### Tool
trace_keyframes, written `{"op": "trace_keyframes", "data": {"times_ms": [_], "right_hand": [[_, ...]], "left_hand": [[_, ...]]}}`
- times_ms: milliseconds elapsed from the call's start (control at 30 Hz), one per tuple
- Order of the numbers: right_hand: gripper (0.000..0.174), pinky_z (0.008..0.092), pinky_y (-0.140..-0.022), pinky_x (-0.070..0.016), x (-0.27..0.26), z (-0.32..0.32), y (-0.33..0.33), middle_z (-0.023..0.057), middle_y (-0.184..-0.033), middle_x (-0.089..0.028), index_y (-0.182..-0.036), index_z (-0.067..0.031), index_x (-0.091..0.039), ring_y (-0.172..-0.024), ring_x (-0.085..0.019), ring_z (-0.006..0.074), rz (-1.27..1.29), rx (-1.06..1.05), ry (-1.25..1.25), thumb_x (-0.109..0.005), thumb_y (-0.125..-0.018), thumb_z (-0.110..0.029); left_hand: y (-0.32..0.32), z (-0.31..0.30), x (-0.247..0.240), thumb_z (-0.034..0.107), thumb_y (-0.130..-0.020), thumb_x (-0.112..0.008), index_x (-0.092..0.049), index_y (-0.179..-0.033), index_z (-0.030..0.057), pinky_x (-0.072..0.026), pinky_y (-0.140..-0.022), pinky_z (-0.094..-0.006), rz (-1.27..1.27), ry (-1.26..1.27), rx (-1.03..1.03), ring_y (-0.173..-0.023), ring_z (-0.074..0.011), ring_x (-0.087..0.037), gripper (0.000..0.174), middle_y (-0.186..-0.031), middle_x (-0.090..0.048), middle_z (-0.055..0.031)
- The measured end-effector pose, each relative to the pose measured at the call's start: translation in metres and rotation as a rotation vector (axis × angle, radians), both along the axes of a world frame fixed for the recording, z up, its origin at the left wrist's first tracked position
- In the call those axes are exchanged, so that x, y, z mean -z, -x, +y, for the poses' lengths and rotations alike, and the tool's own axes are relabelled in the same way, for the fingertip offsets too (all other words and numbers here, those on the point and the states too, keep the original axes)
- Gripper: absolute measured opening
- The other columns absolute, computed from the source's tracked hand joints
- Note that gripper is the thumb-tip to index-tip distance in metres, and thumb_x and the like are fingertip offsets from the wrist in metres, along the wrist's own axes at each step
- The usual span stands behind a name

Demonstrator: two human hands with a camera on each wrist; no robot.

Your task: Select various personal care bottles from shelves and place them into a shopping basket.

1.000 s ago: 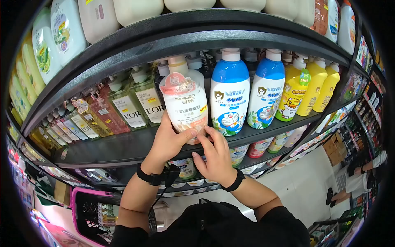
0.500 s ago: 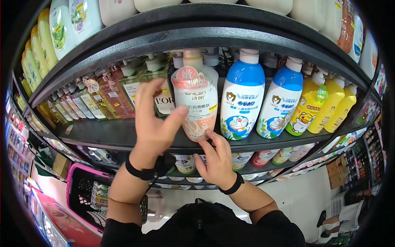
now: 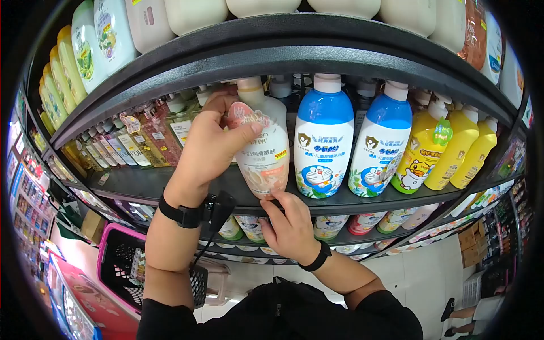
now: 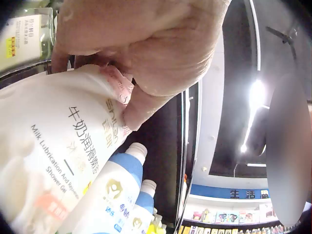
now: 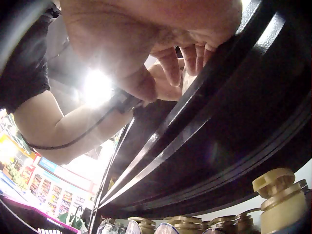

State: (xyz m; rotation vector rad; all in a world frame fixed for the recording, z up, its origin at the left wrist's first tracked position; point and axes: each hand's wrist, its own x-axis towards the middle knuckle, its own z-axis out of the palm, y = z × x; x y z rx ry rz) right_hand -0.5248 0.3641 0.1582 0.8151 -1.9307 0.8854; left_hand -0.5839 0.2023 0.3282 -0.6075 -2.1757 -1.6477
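Note:
A cream pump bottle of milk shower gel [image 3: 266, 161] with a pink neck tag stands at the front of the black shelf [image 3: 170, 195]. My left hand [image 3: 212, 141] grips its shoulder and tag from the left, fingers curled round it; the left wrist view shows that hand [image 4: 146, 48] on the same bottle [image 4: 58, 146]. Below, my right hand [image 3: 286, 224] reaches up, its fingertips touching the bottle's base at the shelf lip. In the right wrist view the right hand [image 5: 146, 44] bends its fingers over the shelf's edge [image 5: 234, 122].
Two blue-and-white pump bottles [image 3: 323, 141] stand right of the cream one, then yellow bottles [image 3: 436, 147]. Amber and green bottles [image 3: 147, 136] line the shelf to the left. Another shelf hangs close overhead. A pink-rimmed black basket [image 3: 122, 272] sits at lower left.
My left hand let go of the bottle's lower body, lifted open, then closed on its shoulder and tag. The right hand slid down to the bottle's base.

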Motion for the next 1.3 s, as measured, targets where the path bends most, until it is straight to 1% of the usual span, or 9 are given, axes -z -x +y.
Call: {"op": "trace_keyframes", "data": {"times_ms": [167, 500, 633, 700, 833, 933, 1033, 1167, 1300], "right_hand": [[0.040, 0.0428, -0.093, -0.0478, -0.002, 0.001, -0.001, 0.0149, -0.127, -0.057, -0.115, -0.0038, -0.066, -0.112, -0.060, 0.0336, -0.001, 0.013, -0.024, -0.073, -0.077, -0.012], [0.037, 0.0445, -0.090, -0.0478, -0.001, -0.001, 0.001, 0.0156, -0.125, -0.059, -0.112, -0.0038, -0.068, -0.109, -0.061, 0.0349, 0.000, -0.003, -0.028, -0.072, -0.077, -0.014], [0.037, 0.0472, -0.093, -0.0459, 0.001, -0.005, 0.002, 0.0160, -0.122, -0.059, -0.112, -0.0043, -0.066, -0.109, -0.059, 0.0367, -0.015, 0.009, -0.044, -0.072, -0.077, -0.013], [0.038, 0.0482, -0.096, -0.0441, 0.003, -0.006, 0.002, 0.0164, -0.122, -0.060, -0.113, -0.0047, -0.065, -0.112, -0.058, 0.0368, 0.015, 0.058, -0.082, -0.071, -0.076, -0.012], [0.032, 0.0477, -0.100, -0.0423, 0.007, -0.007, -0.001, 0.0174, -0.123, -0.060, -0.115, -0.0030, -0.063, -0.115, -0.056, 0.0360, 0.065, 0.095, -0.137, -0.068, -0.085, -0.010], [0.025, 0.0462, -0.101, -0.0426, 0.033, -0.015, -0.006, 0.0198, -0.123, -0.058, -0.113, 0.0016, -0.061, -0.116, -0.055, 0.0355, 0.081, 0.059, 0.072, -0.064, -0.089, -0.005], [0.019, 0.0437, -0.101, -0.0431, 0.054, -0.070, -0.032, 0.0202, -0.123, -0.055, -0.108, 0.0036, -0.060, -0.116, -0.053, 0.0339, -0.002, -0.095, 0.230, -0.062, -0.090, -0.002], [0.018, 0.0418, -0.097, -0.0448, 0.076, -0.177, -0.071, 0.0191, -0.118, -0.059, -0.104, 0.0027, -0.060, -0.108, -0.056, 0.0337, -0.194, -0.274, -0.070, -0.062, -0.087, -0.001], [0.019, 0.0330, -0.081, -0.0526, 0.067, -0.303, -0.105, 0.0169, -0.117, -0.060, -0.103, 0.0010, -0.062, -0.095, -0.063, 0.0269, -0.409, -0.677, -0.162, -0.066, -0.085, 0.001]], "left_hand": [[-0.003, 0.003, -0.002, 0.014, -0.087, -0.077, -0.062, -0.104, 0.0008, -0.0503, -0.079, -0.0277, -0.009, -0.096, 0.014, -0.085, -0.0110, -0.060, 0.026, -0.095, -0.065, -0.0028], [-0.006, -0.034, 0.021, 0.015, -0.097, -0.064, -0.057, -0.110, 0.0013, -0.0436, -0.093, -0.0268, 0.188, -0.435, -0.082, -0.102, -0.0121, -0.055, 0.020, -0.119, -0.060, -0.0078], [-0.061, -0.090, 0.086, 0.011, -0.099, -0.057, -0.055, -0.108, 0.0038, -0.0456, -0.101, -0.0370, 0.172, -0.198, -0.197, -0.122, -0.0230, -0.056, 0.012, -0.128, -0.058, -0.0131], [-0.100, -0.116, 0.129, 0.001, -0.094, -0.060, -0.056, -0.106, 0.0035, -0.0472, -0.095, -0.0340, 0.196, -0.155, -0.268, -0.109, -0.0210, -0.058, 0.012, -0.124, -0.059, -0.0132], [-0.204, -0.176, 0.220, 0.004, -0.093, -0.063, -0.059, -0.099, 0.0014, -0.0499, -0.086, -0.0349, -0.105, 0.011, -0.503, -0.098, -0.0214, -0.061, 0.008, -0.107, -0.063, -0.0115], [-0.288, -0.220, 0.268, 0.005, -0.087, -0.068, -0.062, -0.092, 0.0006, -0.0511, -0.078, -0.0373, -0.208, 0.256, -0.714, -0.086, -0.0312, -0.064, 0.010, -0.090, -0.065, -0.0135], [-0.370, -0.265, 0.287, 0.004, -0.082, -0.071, -0.062, -0.091, 0.0022, -0.0524, -0.079, -0.0422, -0.261, 0.393, -0.820, -0.088, -0.0346, -0.065, 0.013, -0.093, -0.066, -0.0141], [-0.445, -0.314, 0.305, 0.008, -0.075, -0.076, -0.064, -0.089, 0.0061, -0.0462, -0.095, -0.0455, -0.113, 0.552, -1.075, -0.106, -0.0336, -0.061, 0.018, -0.099, -0.066, -0.0104], [-0.490, -0.344, 0.316, 0.017, -0.078, -0.076, -0.065, -0.100, 0.0064, -0.0414, -0.104, -0.0511, -0.345, 0.704, -1.106, -0.124, -0.0366, -0.051, 0.027, -0.118, -0.062, -0.0120]]}}
